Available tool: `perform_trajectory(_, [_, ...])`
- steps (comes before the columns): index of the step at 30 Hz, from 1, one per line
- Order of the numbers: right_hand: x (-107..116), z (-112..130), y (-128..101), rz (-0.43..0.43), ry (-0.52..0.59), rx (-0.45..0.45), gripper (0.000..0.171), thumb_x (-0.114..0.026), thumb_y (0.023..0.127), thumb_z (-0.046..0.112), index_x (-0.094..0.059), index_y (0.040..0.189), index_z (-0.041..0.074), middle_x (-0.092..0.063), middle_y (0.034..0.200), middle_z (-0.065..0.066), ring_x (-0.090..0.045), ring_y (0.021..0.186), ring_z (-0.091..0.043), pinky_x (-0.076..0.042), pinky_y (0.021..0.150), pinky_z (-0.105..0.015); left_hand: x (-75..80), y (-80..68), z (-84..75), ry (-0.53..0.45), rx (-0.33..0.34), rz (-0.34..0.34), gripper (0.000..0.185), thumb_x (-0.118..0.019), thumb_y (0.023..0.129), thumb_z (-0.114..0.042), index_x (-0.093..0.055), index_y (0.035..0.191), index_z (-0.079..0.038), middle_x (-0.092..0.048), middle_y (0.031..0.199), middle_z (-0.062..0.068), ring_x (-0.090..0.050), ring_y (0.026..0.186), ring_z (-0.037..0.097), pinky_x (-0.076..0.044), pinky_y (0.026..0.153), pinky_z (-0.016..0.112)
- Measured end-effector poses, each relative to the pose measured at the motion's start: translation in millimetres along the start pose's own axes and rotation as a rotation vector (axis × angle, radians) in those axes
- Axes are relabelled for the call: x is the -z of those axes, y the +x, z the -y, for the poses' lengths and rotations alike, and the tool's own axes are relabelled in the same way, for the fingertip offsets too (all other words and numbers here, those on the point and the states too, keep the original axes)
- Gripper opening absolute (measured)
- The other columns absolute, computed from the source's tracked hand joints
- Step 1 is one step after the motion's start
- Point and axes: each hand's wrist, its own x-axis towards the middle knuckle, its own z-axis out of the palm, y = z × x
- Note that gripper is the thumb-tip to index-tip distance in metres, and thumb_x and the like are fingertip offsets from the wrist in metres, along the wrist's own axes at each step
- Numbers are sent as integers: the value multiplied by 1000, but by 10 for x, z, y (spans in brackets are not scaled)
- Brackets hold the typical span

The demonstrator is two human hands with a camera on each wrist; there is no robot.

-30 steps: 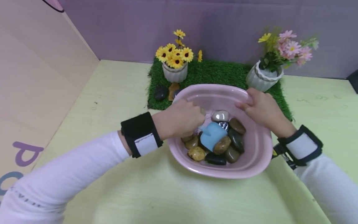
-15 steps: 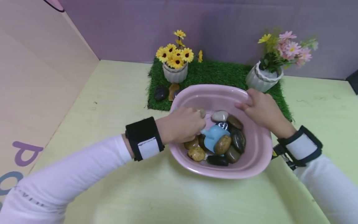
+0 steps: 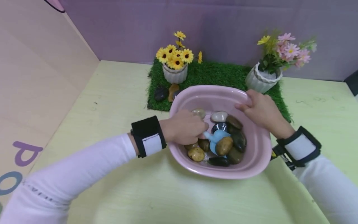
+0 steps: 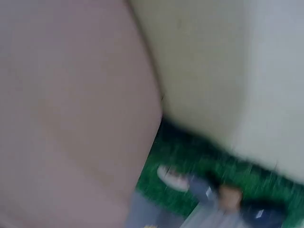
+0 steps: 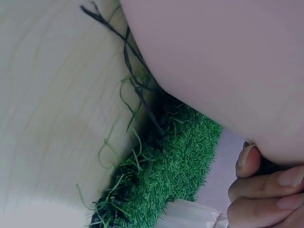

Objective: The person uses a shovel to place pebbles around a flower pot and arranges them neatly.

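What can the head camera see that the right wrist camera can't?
Only the head view shows the stones and the blue scoop inside the pink basin, the left hand gripping the scoop's handle, and the two flower pots, one with yellow flowers, one with pink. Only the right wrist view shows the basin's outer wall from below and loose grass strands. Both show the basin, the green grass mat and the right hand gripping the rim.

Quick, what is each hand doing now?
Left hand: fingers curled round the blue scoop's handle among the stones.
Right hand: grips the pink basin's rim.
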Motion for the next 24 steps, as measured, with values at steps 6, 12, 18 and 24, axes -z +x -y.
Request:
perform_trajectory(6, [0, 15, 12, 2, -4, 8, 35, -64, 95, 33, -44, 85, 7, -44, 65, -6, -50, 54, -21, -40, 46, -32, -60, -1, 5, -71, 11, -24, 21, -56, 99, -33, -70, 104, -17, -59, 90, -3, -51, 86, 14, -45, 76, 28])
perform_trajectory(12, [6, 12, 12, 8, -8, 2, 35, -64, 95, 34, -44, 87, 6, -43, 65, -6, -50, 54, -22, -40, 46, -32, -65, -1, 2, -94, 8, -50, 22, -56, 99, -34, -70, 103, -18, -60, 87, -4, -51, 84, 13, -44, 76, 28])
perform_trajectory(18, [4, 1, -5, -2, -12, 8, 35, -64, 95, 34, -43, 86, 6, -42, 64, -6, -50, 54, -22, -40, 46, -32, -75, -3, -5, -89, -3, -77, 24, -54, 100, -35, -70, 103, -17, -61, 84, -5, -53, 80, 12, -45, 77, 28])
perform_trajectory(24, [15, -5, -12, -5, -6, 11, 35, -64, 95, 33, -44, 86, 6, -42, 64, -6, -49, 54, -22, -40, 47, -32, -80, -6, -7, -112, -10, -107, 24, -54, 100, -35, -69, 102, -17, -65, 85, -4, -57, 80, 12, -47, 76, 27])
